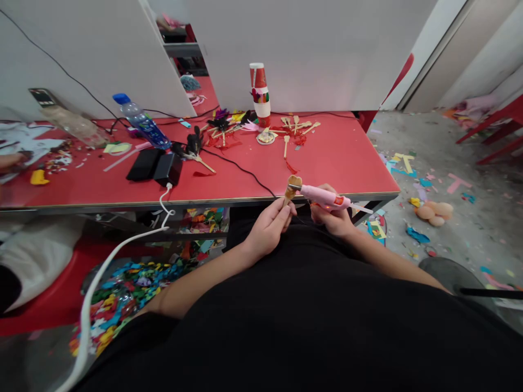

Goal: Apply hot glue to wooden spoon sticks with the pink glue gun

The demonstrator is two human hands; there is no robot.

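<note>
My left hand (269, 226) is closed on the handle of a small wooden spoon (292, 186), holding it upright just below the front edge of the red table (347, 158). My right hand (333, 218) grips a pink hot glue gun (324, 197), whose metal tip touches the spoon's bowl. Both hands hover over my lap, close together. More wooden spoons (296, 128) and red ribbon scraps lie on the table beyond them.
A stack of paper cups (260, 92) stands at the back. A water bottle (141, 122), black power bricks (157, 166), black cables and a white cable (122, 247) sit left. Coloured paper scraps litter the floor. Someone's arm (12, 160) shows at far left.
</note>
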